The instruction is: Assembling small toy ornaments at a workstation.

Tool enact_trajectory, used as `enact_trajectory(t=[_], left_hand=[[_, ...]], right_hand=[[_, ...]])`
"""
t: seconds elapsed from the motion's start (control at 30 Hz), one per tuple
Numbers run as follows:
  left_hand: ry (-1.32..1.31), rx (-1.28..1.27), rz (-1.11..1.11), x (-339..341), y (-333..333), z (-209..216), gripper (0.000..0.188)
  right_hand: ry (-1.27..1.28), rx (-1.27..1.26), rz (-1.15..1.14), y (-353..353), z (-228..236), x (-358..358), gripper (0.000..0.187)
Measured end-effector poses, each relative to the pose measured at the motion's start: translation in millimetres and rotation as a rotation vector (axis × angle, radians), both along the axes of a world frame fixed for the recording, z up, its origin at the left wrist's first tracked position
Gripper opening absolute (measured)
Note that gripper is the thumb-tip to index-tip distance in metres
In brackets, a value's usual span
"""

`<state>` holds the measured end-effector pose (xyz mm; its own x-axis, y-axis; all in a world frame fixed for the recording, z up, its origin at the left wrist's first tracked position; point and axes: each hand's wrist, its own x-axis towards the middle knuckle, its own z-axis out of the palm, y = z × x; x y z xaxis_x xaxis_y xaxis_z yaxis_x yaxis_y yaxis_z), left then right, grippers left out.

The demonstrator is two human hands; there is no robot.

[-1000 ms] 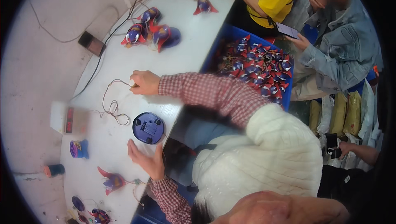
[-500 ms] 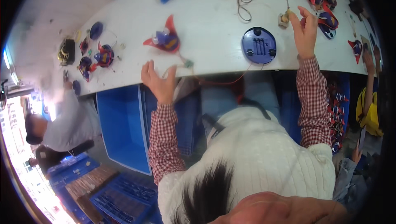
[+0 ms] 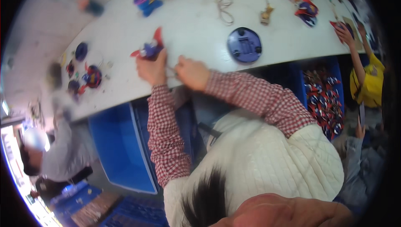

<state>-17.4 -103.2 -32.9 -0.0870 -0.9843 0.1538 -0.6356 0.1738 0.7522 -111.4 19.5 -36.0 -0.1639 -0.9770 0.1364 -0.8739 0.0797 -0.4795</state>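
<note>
My left hand (image 3: pixel 153 69) grips a small toy figure (image 3: pixel 151 50) with a purple body and red pointed parts, near the table's front edge. Close to its right, my right hand (image 3: pixel 193 73) is closed, its fingers pinched together beside the toy. A thin wire seems to run between the hands; what the right fingers pinch is too small and blurred to make out. To the right lies a purple oval base (image 3: pixel 250 52) with black round feet and slots in its middle.
Behind the base, a looped cord (image 3: pixel 226 4) ends in a brass-coloured piece (image 3: pixel 266 14). Toys cluster at left (image 3: pixel 92 76) and back right (image 3: pixel 307 8). Below the table stand a blue bin (image 3: pixel 119 143) and a toy-filled blue crate (image 3: pixel 343 89). People work at both sides.
My right hand has left the brass-coloured piece and come over to my left hand. My left hand has closed on the toy. The view has shifted, moving the tabletop things leftward.
</note>
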Motion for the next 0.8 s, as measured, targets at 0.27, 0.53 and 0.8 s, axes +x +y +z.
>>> enact_trajectory(t=[0.27,0.53,0.8], left_hand=[[0.576,0.074,-0.15,15.9,-7.8,-15.2,0.059],[0.95,0.415,-0.529,24.7,17.2,26.3,0.062],[0.918,0.521,-0.826,-9.1,51.7,58.2,0.063]], right_hand=[[-0.483,-0.088,0.001,-6.0,-10.6,-13.8,0.019],[-0.777,-0.086,0.111,38.4,55.7,-70.8,0.019],[-1.036,-0.052,-0.081,47.3,57.5,-114.4,0.018]])
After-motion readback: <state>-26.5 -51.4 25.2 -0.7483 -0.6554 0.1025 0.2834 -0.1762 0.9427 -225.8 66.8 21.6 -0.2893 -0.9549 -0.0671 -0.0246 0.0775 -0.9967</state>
